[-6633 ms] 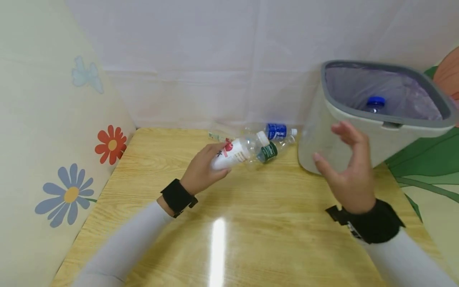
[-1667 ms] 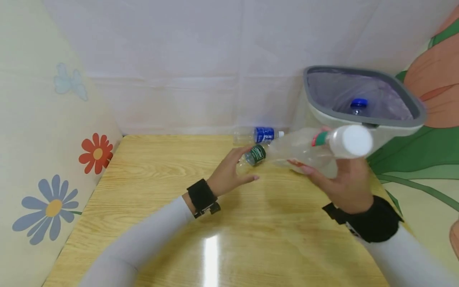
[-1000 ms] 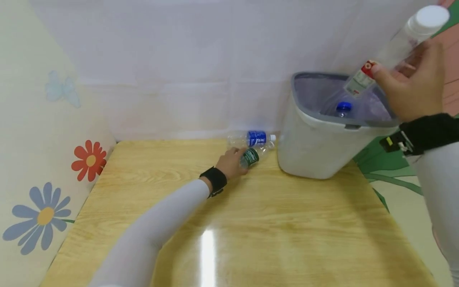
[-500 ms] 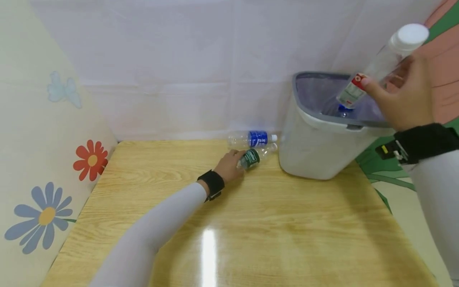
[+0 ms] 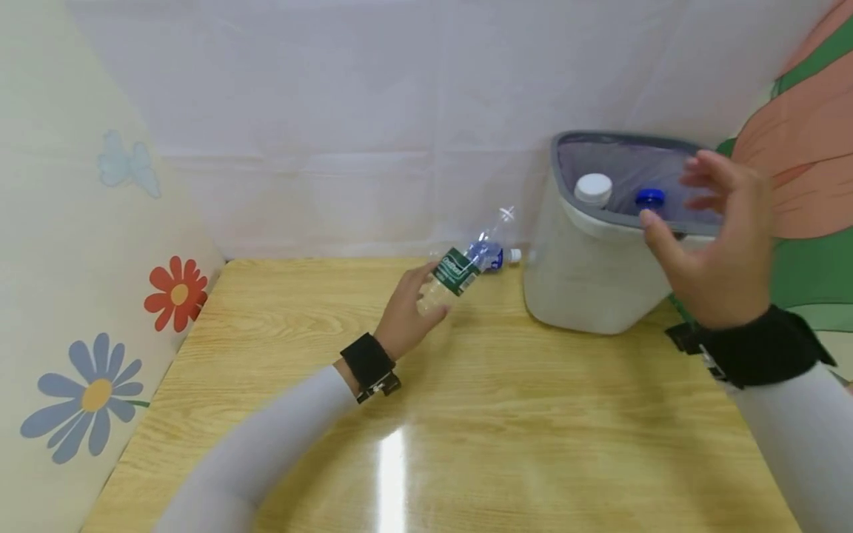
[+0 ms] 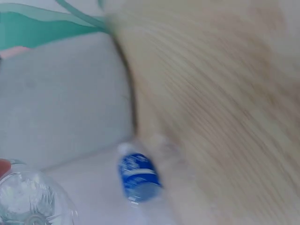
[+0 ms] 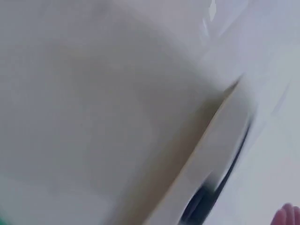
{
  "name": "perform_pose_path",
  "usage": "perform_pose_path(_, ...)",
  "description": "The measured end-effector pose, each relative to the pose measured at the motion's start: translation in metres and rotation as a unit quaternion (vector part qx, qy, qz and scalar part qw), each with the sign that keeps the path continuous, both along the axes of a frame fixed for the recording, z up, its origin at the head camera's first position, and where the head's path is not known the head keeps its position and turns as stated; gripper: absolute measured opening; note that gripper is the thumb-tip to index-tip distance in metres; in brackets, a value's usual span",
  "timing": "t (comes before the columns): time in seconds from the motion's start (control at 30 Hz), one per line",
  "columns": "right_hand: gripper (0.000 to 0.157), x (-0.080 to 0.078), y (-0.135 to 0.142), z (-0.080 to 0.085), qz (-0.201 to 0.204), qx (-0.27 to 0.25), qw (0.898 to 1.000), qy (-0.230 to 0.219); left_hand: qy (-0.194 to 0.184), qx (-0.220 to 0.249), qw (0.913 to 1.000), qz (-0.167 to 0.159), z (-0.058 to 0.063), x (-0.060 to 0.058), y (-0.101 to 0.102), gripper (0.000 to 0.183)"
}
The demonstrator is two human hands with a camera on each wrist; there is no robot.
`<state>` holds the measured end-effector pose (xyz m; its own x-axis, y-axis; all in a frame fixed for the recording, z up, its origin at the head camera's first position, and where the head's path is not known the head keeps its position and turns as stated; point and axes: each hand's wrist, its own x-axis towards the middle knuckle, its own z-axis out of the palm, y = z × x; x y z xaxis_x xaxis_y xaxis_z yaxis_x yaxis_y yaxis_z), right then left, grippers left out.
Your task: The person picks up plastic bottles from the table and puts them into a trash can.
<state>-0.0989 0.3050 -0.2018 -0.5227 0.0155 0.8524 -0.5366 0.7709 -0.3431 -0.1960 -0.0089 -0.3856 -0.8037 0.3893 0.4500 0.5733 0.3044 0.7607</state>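
Note:
My left hand [image 5: 408, 311] grips a clear plastic bottle with a green label [image 5: 456, 272] by its lower end, tilted up off the table with its neck to the upper right. Behind it lies a clear bottle with a blue label [image 5: 492, 256] and white cap, partly hidden; the left wrist view also shows this blue-labelled bottle [image 6: 139, 176]. My right hand [image 5: 726, 237] hovers over the front right rim of the trash bin [image 5: 586, 274], thumb and fingers apart, holding nothing. Inside the bin stand a white-capped bottle [image 5: 593, 189] and a blue-capped bottle [image 5: 649, 198], mostly hidden by the wall.
The wooden table [image 5: 466, 414] runs back to a white cloth-covered wall [image 5: 320, 133]. A wall painted with flowers [image 5: 96, 396] borders the left side. The bin, lined with a purple-tinted bag, stands at the back right.
The right hand has let go of the white-capped bottle, which now stands in the bin, and has drawn back toward me. The left hand has raised the green-labelled bottle from the table.

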Motion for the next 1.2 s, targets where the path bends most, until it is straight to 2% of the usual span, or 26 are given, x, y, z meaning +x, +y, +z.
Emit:
perform_pose_path(0.07, 0.061, 0.008, -0.012, -0.014, 0.044, -0.031, 0.999, -0.009, 0.018, 0.022, 0.9995, -0.011, 0.006, 0.012, -0.002, 0.074)
perform_pose_path(0.13, 0.062, 0.017, -0.024, -0.030, 0.086, -0.063, 0.994, -0.037, 0.039, 0.036, 0.9983, -0.024, 0.012, 0.024, -0.003, 0.076)
perform_pose_path(0.23, 0.064, 0.026, -0.040, -0.058, 0.160, -0.116, 0.976, -0.092, 0.070, 0.064, 0.9941, -0.052, 0.020, 0.041, -0.001, 0.076)
perform_pose_path(0.3, 0.065, 0.031, -0.050, -0.076, 0.205, -0.147, 0.957, -0.144, 0.090, 0.083, 0.9899, -0.072, 0.025, 0.052, 0.001, 0.075)
perform_pose_path(0.33, 0.066, 0.034, -0.054, -0.084, 0.228, -0.166, 0.944, -0.172, 0.099, 0.090, 0.9875, -0.083, 0.027, 0.057, 0.002, 0.074)
perform_pose_path(0.4, 0.066, 0.038, -0.063, -0.099, 0.275, -0.193, 0.916, -0.221, 0.116, 0.093, 0.9835, -0.104, 0.029, 0.067, 0.004, 0.075)
perform_pose_path(0.43, 0.066, 0.040, -0.067, -0.105, 0.301, -0.212, 0.898, -0.242, 0.124, 0.089, 0.9821, -0.111, 0.030, 0.072, 0.004, 0.075)
perform_pose_path(0.53, 0.063, 0.044, -0.077, -0.117, 0.359, -0.266, 0.853, -0.269, 0.137, 0.069, 0.9791, -0.133, 0.030, 0.084, 0.003, 0.076)
perform_pose_path(0.6, 0.062, 0.046, -0.081, -0.121, 0.376, -0.293, 0.836, -0.273, 0.142, 0.055, 0.9776, -0.146, 0.028, 0.090, 0.003, 0.076)
perform_pose_path(0.63, 0.062, 0.047, -0.082, -0.121, 0.378, -0.304, 0.830, -0.274, 0.142, 0.049, 0.9770, -0.151, 0.026, 0.092, 0.002, 0.076)
perform_pose_path(0.77, 0.064, 0.050, -0.085, -0.122, 0.359, -0.309, 0.835, -0.280, 0.135, 0.037, 0.9757, -0.169, 0.021, 0.095, 0.004, 0.076)
perform_pose_path(0.97, 0.066, 0.052, -0.084, -0.120, 0.333, -0.314, 0.841, -0.290, 0.149, 0.023, 0.9747, -0.165, 0.017, 0.090, 0.008, 0.079)
perform_pose_path(1.1, 0.066, 0.049, -0.080, -0.114, 0.332, -0.315, 0.846, -0.273, 0.148, 0.023, 0.9752, -0.163, 0.016, 0.081, 0.009, 0.083)
perform_pose_path(1.2, 0.065, 0.044, -0.073, -0.100, 0.352, -0.331, 0.844, -0.231, 0.133, 0.029, 0.9784, -0.155, 0.015, 0.067, 0.009, 0.087)
